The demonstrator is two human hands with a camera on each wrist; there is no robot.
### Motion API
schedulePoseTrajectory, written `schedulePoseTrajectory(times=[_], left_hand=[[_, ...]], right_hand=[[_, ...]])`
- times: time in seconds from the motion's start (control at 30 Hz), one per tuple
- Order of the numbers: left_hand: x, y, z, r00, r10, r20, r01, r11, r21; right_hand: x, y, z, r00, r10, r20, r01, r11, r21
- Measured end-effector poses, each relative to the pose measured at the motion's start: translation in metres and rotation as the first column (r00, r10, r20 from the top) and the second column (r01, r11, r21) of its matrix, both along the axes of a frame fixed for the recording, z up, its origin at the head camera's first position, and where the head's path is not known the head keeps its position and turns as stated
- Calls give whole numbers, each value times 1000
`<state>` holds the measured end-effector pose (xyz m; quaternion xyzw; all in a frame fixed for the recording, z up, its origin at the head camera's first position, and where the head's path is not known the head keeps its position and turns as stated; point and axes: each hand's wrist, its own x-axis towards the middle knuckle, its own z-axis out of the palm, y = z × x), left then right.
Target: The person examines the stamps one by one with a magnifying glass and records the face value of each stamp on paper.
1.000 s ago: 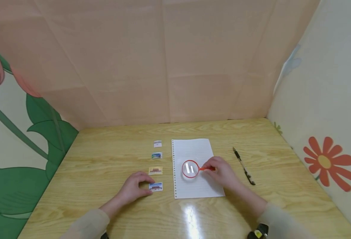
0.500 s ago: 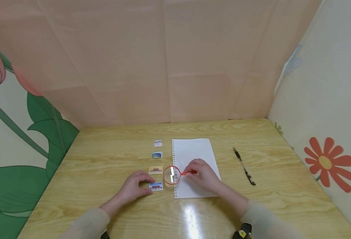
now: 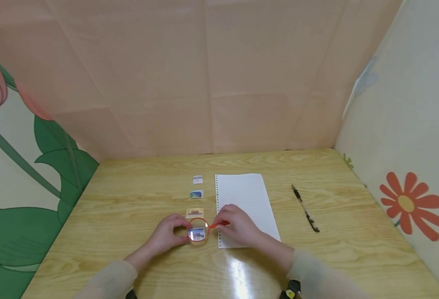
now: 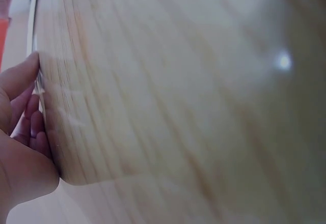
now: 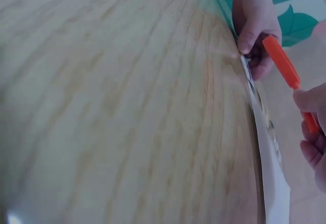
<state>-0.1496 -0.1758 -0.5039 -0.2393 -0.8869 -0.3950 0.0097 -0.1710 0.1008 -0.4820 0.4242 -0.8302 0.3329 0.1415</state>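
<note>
In the head view my right hand [image 3: 238, 226] pinches the handle of a red-rimmed magnifying glass [image 3: 198, 224]. Its round lens is over a small blue-and-white picture stamp [image 3: 197, 234], which shows through the glass. At that stamp's left end, the thumb and index finger of my left hand [image 3: 169, 232] hold its upper and lower corners, partly overlapped by the lens rim. The right wrist view catches the magnifying glass [image 5: 281, 62] edge-on above the table, tilted, between both hands. In the left wrist view, the left hand [image 4: 23, 112] is low against the tabletop.
Farther back in the same column lie a yellow stamp [image 3: 195, 212], a blue-green one [image 3: 196, 194] and a pale one [image 3: 198, 179]. A lined, punched sheet of paper [image 3: 242, 191] lies under the right hand. A black-ended pen [image 3: 304, 207] is at the right on the wooden table [image 3: 130, 195].
My right hand has carried the magnifying glass leftward and slightly nearer, from over the paper to over the nearest stamp. The left hand has stayed in place at that stamp.
</note>
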Motion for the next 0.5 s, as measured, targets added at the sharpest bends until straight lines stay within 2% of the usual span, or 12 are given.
schedulePoseTrajectory(times=[0.23, 0.5], left_hand=[[0, -1, 1, 1000, -6, 12, 7, 1000, -17], [-1, -3, 1, 1000, -25, -11, 25, 999, -34]], right_hand=[[4, -9, 1, 1000, -2, 27, 1, 998, 55], [8, -13, 3, 999, -20, 30, 17, 997, 79]])
